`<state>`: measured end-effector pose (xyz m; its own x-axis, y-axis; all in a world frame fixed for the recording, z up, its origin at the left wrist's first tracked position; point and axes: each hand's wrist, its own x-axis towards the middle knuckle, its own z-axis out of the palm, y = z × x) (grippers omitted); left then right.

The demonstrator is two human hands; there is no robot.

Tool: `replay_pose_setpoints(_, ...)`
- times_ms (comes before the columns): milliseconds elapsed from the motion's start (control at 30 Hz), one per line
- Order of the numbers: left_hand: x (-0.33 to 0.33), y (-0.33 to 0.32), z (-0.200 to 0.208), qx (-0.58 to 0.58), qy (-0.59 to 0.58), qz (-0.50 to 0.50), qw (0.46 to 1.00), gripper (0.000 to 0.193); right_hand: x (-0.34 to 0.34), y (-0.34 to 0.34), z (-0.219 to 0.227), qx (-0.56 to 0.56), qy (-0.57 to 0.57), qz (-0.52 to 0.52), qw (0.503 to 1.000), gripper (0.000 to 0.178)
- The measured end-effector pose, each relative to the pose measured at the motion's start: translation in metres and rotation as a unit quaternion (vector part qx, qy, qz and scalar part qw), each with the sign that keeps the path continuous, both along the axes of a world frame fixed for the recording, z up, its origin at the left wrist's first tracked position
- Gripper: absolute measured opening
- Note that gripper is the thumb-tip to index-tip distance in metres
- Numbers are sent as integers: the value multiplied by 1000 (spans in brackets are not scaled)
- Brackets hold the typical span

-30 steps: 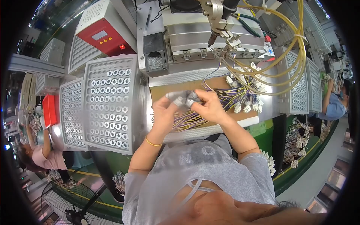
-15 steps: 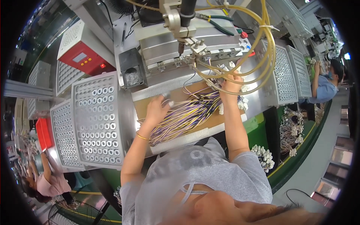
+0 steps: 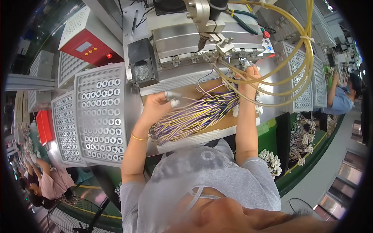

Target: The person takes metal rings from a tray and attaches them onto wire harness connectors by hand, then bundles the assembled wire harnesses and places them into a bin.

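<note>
A bundle of purple, yellow and dark wires [image 3: 194,120] lies across a brown board [image 3: 149,100] in front of me. My left hand [image 3: 157,106] hovers over the bundle's left end. Pale covers sit on its thumb and forefinger, which are apart with nothing visible between them. My right hand [image 3: 250,79] reaches up to the right part of the metal bench machine [image 3: 175,40], its fingers pressed together at the front row of clamps. What they hold there is too small to make out. White connectors [image 3: 236,110] lie beside my right wrist.
Yellowish tubes [image 3: 311,58] loop over my right hand. A metal nozzle [image 3: 202,42] hangs above the clamps. Left stand a black box [image 3: 142,62], trays of metal rings [image 3: 101,112] and a red-fronted unit [image 3: 87,50]. Green-handled pliers [image 3: 246,25] lie on the machine. People work on both sides.
My left hand has risen slightly off the wires, and its thumb and forefinger now show apart. My right hand has moved up toward the clamps. The whole view has shifted somewhat.
</note>
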<state>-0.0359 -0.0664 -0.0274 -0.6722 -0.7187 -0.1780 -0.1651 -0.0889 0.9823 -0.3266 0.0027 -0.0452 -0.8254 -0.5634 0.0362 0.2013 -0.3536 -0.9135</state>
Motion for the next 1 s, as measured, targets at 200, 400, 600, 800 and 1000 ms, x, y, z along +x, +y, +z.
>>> replay_pose_setpoints(200,10,-5,-10,-260,-240,-30,935,21,18,-23,42,107,-28,-31,993,24)
replay_pose_setpoints(400,38,-17,5,68,-1,85,994,16,-3,11,28,228,191,0,955,20)
replay_pose_setpoints(600,52,2,18,2,31,127,991,19,85,28,27,163,291,228,915,25)
replay_pose_setpoints(800,53,11,41,-270,-25,130,954,23,151,-14,26,146,328,480,801,17)
replay_pose_setpoints(1000,77,1,30,-381,-131,226,887,23,132,-8,33,182,325,483,792,16)
